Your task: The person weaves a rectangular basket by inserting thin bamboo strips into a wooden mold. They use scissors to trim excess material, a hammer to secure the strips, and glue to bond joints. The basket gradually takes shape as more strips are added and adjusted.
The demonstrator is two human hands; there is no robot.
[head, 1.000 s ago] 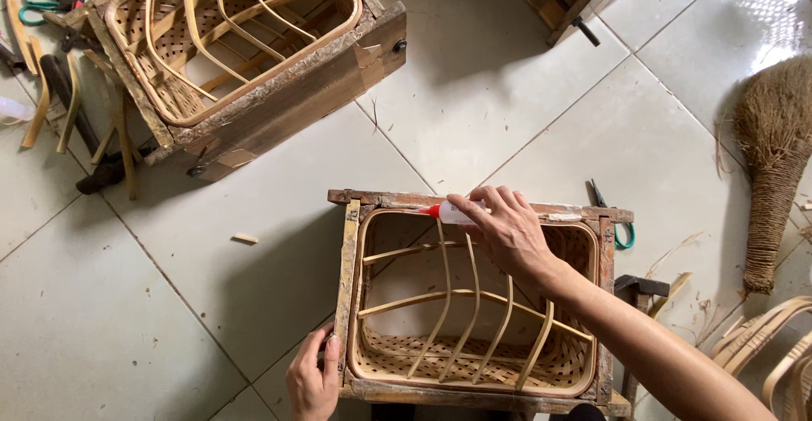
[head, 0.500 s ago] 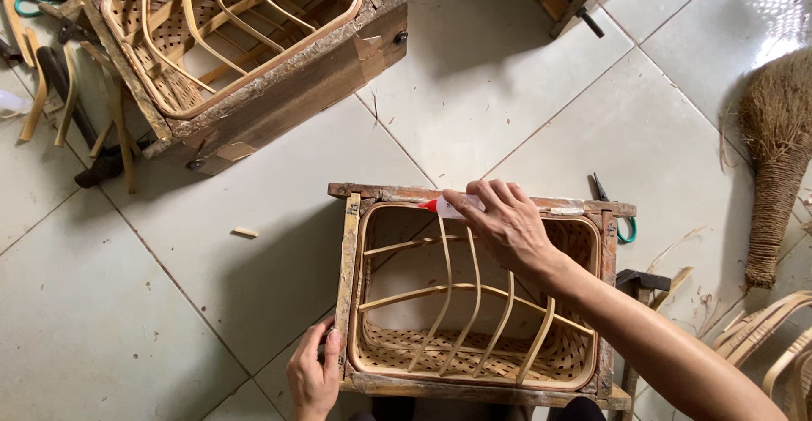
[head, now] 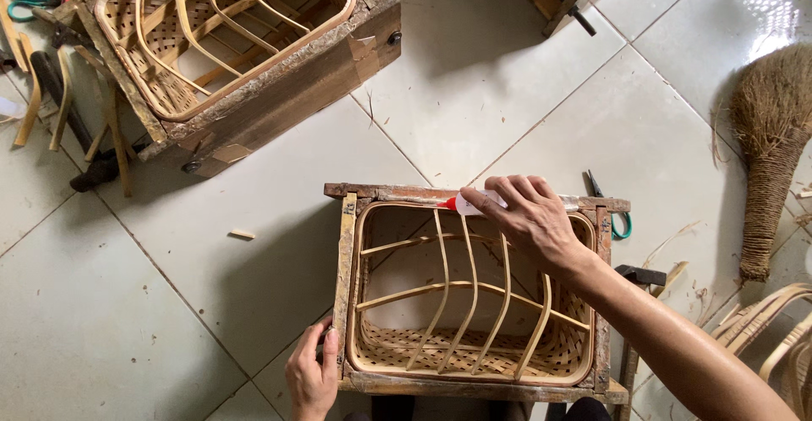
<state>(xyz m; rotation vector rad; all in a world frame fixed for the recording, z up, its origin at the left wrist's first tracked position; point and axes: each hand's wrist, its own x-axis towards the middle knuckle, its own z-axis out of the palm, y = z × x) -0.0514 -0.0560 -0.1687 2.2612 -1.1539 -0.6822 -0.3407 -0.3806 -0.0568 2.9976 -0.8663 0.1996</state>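
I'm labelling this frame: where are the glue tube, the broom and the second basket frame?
glue tube [head: 463, 203], head view, white body by its red tip.
broom [head: 768, 117], head view, bristle head.
second basket frame [head: 292, 83], head view, wooden side.

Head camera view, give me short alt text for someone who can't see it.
Seen from above, a person's right hand holds a small white tube with a red tip at the far rim of a half-woven bamboo basket set in a rectangular wooden frame, while the left hand grips the frame's near corner. A second framed basket lies beyond on the pale tiled floor.
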